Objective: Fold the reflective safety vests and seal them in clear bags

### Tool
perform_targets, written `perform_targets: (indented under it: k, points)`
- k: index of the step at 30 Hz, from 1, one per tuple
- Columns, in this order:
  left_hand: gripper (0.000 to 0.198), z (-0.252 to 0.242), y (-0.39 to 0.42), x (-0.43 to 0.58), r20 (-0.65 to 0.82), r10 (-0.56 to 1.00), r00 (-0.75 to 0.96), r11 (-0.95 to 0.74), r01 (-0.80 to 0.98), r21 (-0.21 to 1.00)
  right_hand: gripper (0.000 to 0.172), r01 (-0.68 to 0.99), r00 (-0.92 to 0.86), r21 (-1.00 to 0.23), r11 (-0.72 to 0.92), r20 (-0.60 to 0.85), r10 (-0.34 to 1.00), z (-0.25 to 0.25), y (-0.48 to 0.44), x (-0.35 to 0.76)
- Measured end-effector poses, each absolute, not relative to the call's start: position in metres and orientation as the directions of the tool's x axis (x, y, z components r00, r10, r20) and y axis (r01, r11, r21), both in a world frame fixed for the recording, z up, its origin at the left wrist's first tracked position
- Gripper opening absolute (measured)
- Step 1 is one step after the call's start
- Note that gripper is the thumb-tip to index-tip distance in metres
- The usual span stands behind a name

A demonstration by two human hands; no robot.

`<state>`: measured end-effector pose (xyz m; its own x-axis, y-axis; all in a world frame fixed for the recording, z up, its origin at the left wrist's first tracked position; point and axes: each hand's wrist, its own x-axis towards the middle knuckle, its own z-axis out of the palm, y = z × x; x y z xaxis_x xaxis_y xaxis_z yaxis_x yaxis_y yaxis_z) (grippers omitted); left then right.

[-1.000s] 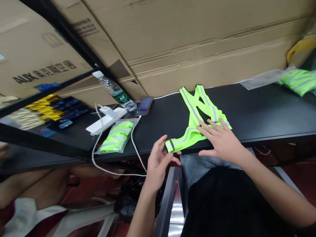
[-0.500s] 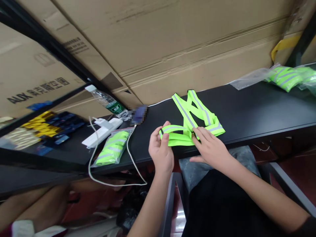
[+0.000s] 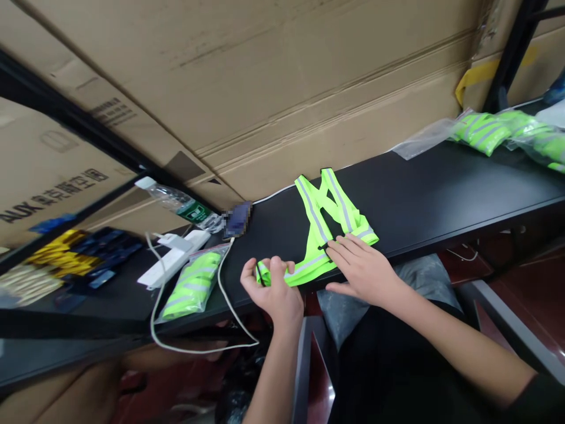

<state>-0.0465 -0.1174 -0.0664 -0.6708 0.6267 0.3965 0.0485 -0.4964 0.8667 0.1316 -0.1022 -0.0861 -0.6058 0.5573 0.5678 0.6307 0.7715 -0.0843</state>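
Observation:
A neon-yellow reflective vest (image 3: 312, 206) made of straps with grey stripes lies on the black tabletop, its two shoulder straps pointing away from me. My left hand (image 3: 274, 288) grips one end of its waist strap at the left, by a black buckle, with thumb and fingers closed round it. My right hand (image 3: 364, 266) lies flat over the waist strap near a second black buckle, fingers stretched out and pressing on the vest. The strap runs pulled out between both hands along the table's front edge.
Left of the hands lie a bagged vest (image 3: 194, 284), a white power strip (image 3: 174, 259) with a looping white cable, a water bottle (image 3: 180, 203) and a blurred dark object (image 3: 237, 219). More bagged vests (image 3: 485, 131) lie at the right. Cardboard boxes (image 3: 331, 76) stand behind the table.
My left hand has pulled the waist strap left and toward me, so its loop is now drawn out straighter. My right hand stays on the vest. The view has shifted slightly.

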Motion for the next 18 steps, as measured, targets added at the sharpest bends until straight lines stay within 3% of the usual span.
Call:
perform_targets:
  k: [7,11,18]
  points:
    - [0.042,-0.040,-0.108,-0.042,0.468,0.722,-0.510,-0.477,0.124,0.870,0.062,0.629,-0.608,-0.069,0.774,0.577,0.545,-0.087,-0.102,0.128]
    - [0.039,-0.020,-0.084,-0.028,0.503,0.837,-0.214,-0.493,0.103,0.864,0.075,0.637,-0.594,-0.100,0.764,0.569,0.569,-0.088,-0.105,0.123]
    - [0.031,-0.020,-0.060,-0.004,0.285,0.911,0.298,-0.399,0.460,0.793,0.074,0.621,-0.564,-0.133,0.773,0.609,0.558,-0.093,-0.111,0.110]
